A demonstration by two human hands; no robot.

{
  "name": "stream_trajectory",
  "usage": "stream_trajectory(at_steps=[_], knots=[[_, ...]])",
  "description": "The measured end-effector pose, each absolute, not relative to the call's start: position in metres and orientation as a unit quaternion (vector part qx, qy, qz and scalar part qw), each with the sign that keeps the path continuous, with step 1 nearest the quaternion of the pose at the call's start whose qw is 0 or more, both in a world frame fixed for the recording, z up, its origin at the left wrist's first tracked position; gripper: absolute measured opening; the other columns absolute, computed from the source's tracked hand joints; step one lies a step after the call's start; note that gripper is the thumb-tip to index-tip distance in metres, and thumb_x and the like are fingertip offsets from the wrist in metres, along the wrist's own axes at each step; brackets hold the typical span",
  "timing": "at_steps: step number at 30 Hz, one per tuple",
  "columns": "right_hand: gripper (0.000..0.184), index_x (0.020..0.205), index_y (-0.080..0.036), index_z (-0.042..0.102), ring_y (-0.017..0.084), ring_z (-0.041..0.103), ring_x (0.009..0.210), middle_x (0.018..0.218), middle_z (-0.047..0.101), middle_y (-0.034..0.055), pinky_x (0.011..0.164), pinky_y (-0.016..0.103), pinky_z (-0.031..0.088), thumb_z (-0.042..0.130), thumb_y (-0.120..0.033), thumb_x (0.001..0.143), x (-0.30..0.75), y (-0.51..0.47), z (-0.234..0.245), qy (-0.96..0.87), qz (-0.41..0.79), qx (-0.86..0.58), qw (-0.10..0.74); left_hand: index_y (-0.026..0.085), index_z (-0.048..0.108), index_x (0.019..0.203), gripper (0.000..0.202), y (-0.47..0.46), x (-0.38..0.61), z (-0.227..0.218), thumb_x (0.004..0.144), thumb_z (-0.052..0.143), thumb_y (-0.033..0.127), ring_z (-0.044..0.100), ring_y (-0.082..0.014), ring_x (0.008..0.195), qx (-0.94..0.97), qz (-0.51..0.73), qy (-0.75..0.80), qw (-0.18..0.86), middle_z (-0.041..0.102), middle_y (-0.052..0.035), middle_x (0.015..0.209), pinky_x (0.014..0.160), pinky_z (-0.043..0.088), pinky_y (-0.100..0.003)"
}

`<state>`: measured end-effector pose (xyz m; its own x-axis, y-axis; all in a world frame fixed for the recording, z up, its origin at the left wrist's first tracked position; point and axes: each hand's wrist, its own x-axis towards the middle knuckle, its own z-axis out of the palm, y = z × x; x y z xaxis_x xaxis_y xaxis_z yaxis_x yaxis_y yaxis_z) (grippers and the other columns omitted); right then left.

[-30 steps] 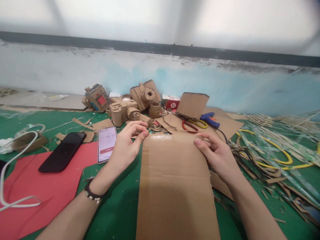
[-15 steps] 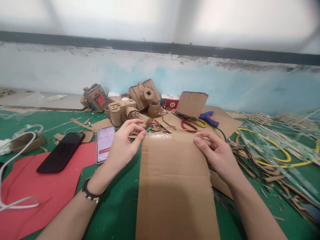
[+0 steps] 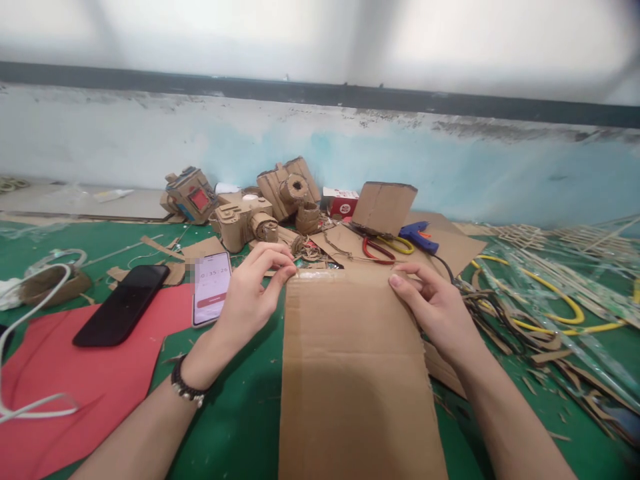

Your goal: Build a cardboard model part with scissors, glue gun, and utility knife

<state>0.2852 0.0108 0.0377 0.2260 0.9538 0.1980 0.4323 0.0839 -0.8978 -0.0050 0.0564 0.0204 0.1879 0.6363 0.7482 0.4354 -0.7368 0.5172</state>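
A long brown cardboard sheet (image 3: 357, 373) stretches from the lower edge of the view up to both hands. A strip of clear tape (image 3: 320, 274) lies along the left part of its far edge. My left hand (image 3: 257, 287) is closed in a pinch at the sheet's far left corner, beside the tape's end; whether the tape is also between the fingertips, I cannot tell. Gripping the far right corner, my right hand (image 3: 434, 303) has its thumb on top and its other fingers curled behind the edge.
Cardboard model cameras (image 3: 245, 220) stand at the back. Red-handled scissors (image 3: 375, 251) and a blue glue gun (image 3: 419, 237) lie beyond the sheet. To the left are a black phone (image 3: 121, 305), a lit phone (image 3: 211, 290) and red paper (image 3: 95, 393). Cardboard scraps (image 3: 575, 367) and yellow tubing (image 3: 550, 323) lie right.
My left thumb and fingers have drawn together at the corner. The near part of the cardboard sheet has shifted slightly right. My right hand has barely moved.
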Motion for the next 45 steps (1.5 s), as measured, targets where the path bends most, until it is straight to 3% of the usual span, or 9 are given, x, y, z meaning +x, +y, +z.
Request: stream_trajectory(at_steps=[6, 12, 21, 26, 31, 34, 36, 45], knots=[[0.045, 0.099, -0.024, 0.075, 0.018, 0.056, 0.055, 0.065, 0.064, -0.0002, 0.047, 0.028, 0.041, 0.077, -0.067, 0.086, 0.284, 0.009, 0.036, -0.523, 0.253, -0.632, 0.513, 0.023, 0.066, 0.097, 0.015, 0.051, 0.000, 0.019, 0.104, 0.065, 0.010, 0.073, -0.0191, 0.100, 0.773, 0.562, 0.276, 0.099, 0.074, -0.0042, 0.102, 0.089, 0.060, -0.032], [0.041, 0.094, -0.024, 0.076, 0.021, 0.064, 0.060, 0.068, 0.072, 0.0021, 0.050, 0.029, 0.047, 0.085, -0.062, 0.081, 0.289, 0.017, 0.032, -0.522, 0.262, -0.614, 0.530, 0.024, 0.067, 0.098, 0.015, 0.043, -0.001, 0.023, 0.105, 0.064, 0.011, 0.077, -0.0208, 0.107, 0.788, 0.551, 0.253, 0.108, 0.077, -0.0044, 0.103, 0.095, 0.060, -0.036], [0.037, 0.090, -0.024, 0.078, 0.021, 0.063, 0.059, 0.066, 0.072, 0.0019, 0.050, 0.028, 0.045, 0.083, -0.059, 0.081, 0.291, 0.019, 0.029, -0.521, 0.267, -0.619, 0.524, 0.027, 0.070, 0.094, 0.020, 0.034, -0.001, 0.035, 0.111, 0.063, 0.037, 0.078, -0.0253, 0.110, 0.770, 0.550, 0.251, 0.203, 0.077, -0.0045, 0.095, 0.097, 0.065, -0.044], [0.040, 0.088, -0.024, 0.072, 0.019, 0.057, 0.056, 0.061, 0.064, -0.0008, 0.051, 0.029, 0.042, 0.083, -0.061, 0.078, 0.302, 0.021, 0.033, -0.457, 0.237, -0.638, 0.573, 0.029, 0.071, 0.092, 0.023, 0.018, 0.008, 0.036, 0.111, 0.061, 0.038, 0.080, -0.0263, 0.111, 0.815, 0.508, 0.195, 0.200, 0.079, -0.0014, 0.087, 0.119, 0.055, -0.055], [0.036, 0.095, -0.026, 0.073, 0.020, 0.058, 0.062, 0.069, 0.067, 0.0009, 0.055, 0.030, 0.045, 0.081, -0.060, 0.084, 0.282, 0.014, 0.039, -0.502, 0.265, -0.599, 0.565, 0.030, 0.073, 0.112, 0.010, 0.029, 0.006, 0.024, 0.110, 0.063, 0.030, 0.071, -0.0262, 0.129, 0.739, 0.580, 0.312, 0.140, 0.075, -0.0067, 0.131, 0.114, 0.058, -0.048], [0.036, 0.095, -0.027, 0.072, 0.019, 0.053, 0.058, 0.065, 0.061, -0.0014, 0.053, 0.029, 0.043, 0.081, -0.060, 0.085, 0.272, 0.010, 0.039, -0.511, 0.274, -0.589, 0.562, 0.029, 0.069, 0.137, 0.030, 0.038, 0.003, 0.019, 0.106, 0.069, 0.031, 0.068, -0.0284, 0.134, 0.773, 0.532, 0.334, 0.087, 0.072, -0.0099, 0.143, 0.114, 0.059, -0.047], [0.036, 0.094, -0.027, 0.071, 0.019, 0.052, 0.057, 0.063, 0.059, -0.0018, 0.053, 0.029, 0.042, 0.080, -0.061, 0.085, 0.272, 0.010, 0.038, -0.507, 0.274, -0.588, 0.567, 0.029, 0.067, 0.143, 0.038, 0.041, 0.002, 0.018, 0.105, 0.070, 0.030, 0.068, -0.0291, 0.135, 0.788, 0.511, 0.338, 0.071, 0.072, -0.0109, 0.144, 0.116, 0.058, -0.048], [0.033, 0.091, -0.028, 0.071, 0.022, 0.058, 0.062, 0.069, 0.068, 0.0014, 0.057, 0.032, 0.045, 0.081, -0.058, 0.083, 0.278, 0.015, 0.034, -0.496, 0.269, -0.587, 0.581, 0.026, 0.082, 0.105, 0.011, 0.048, 0.003, 0.015, 0.104, 0.071, 0.024, 0.075, -0.0270, 0.120, 0.755, 0.540, 0.367, 0.062, 0.076, -0.0087, 0.129, 0.101, 0.066, -0.044]])
